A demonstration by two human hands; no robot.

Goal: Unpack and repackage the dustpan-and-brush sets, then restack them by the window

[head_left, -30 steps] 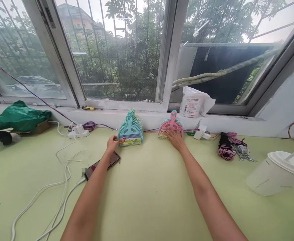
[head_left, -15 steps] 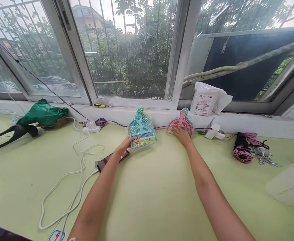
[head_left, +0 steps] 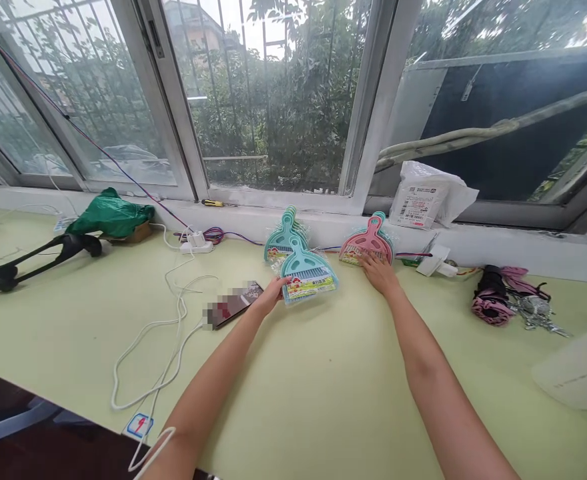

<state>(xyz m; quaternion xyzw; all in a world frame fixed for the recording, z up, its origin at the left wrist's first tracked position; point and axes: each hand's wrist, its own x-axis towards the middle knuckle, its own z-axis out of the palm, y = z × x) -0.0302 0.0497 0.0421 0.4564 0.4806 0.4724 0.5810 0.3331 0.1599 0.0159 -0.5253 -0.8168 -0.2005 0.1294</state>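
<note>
My left hand (head_left: pixel 272 295) is closed on the lower left edge of a teal mini dustpan and brush set (head_left: pixel 307 272), wrapped in clear plastic with a printed label. Behind it, a row of similar teal dustpan sets (head_left: pixel 284 233) leans against the low wall under the window. To the right, a pink dustpan set (head_left: pixel 371 239) stands in front of other sets, with teal edges showing behind it. My right hand (head_left: pixel 377 270) lies on the lower front of the pink set, fingers stretched out over its label.
A phone (head_left: pixel 236 303) with a white charging cable (head_left: pixel 146 327) lies left of my left arm. Farther left are a power strip (head_left: pixel 196 245), a green bag (head_left: pixel 111 213) and a black strap-like object (head_left: pixel 48 257). On the right are a pink-and-black bundle (head_left: pixel 491 300), keys (head_left: pixel 536 310) and a pale cup (head_left: pixel 581 367).
The front teal dustpan set has come away from its row, toward me and to the right, in my left hand. My right hand stays at the pink set. The view has shifted left.
</note>
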